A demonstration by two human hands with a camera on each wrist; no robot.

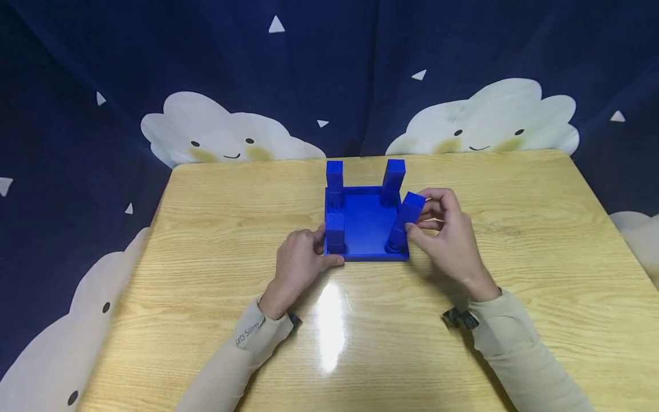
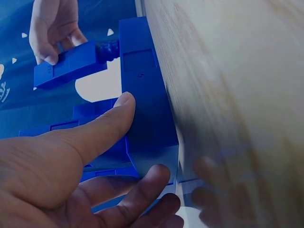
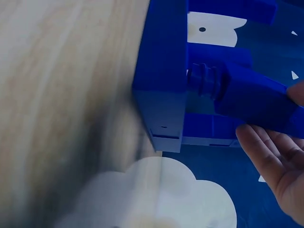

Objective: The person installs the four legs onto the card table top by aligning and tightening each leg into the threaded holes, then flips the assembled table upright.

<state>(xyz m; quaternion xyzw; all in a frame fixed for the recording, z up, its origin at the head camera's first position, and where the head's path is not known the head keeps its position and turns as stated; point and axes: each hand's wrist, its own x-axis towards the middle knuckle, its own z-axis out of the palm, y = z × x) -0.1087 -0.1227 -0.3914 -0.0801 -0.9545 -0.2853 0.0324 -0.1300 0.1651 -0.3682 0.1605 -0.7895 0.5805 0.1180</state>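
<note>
The head view looks forward and down from above; close, sideways-turned left and right wrist views share the tilted blue square-sided plastic post [image 2: 71,65], upper left and right respectively.

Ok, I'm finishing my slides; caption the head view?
Left hand holds a blue tray; right hand grips a tilted blue post at one corner.

At the centre of the frame, the tray [image 1: 362,229] and its four posts [image 1: 335,232] are showing one uniform blue. Around them, the tabletop [image 1: 221,206] is displaying a yellow-brown wood grain. Across the top, a navy cloth [image 1: 329,68] is bearing white triangles [image 1: 276,25] and white clouds [image 1: 491,114] with yellow cheeks [image 1: 259,153]. At lower left and lower right, both sleeves [image 1: 226,366] are appearing beige, dark lettering [image 1: 248,333] marking the left one.
</note>
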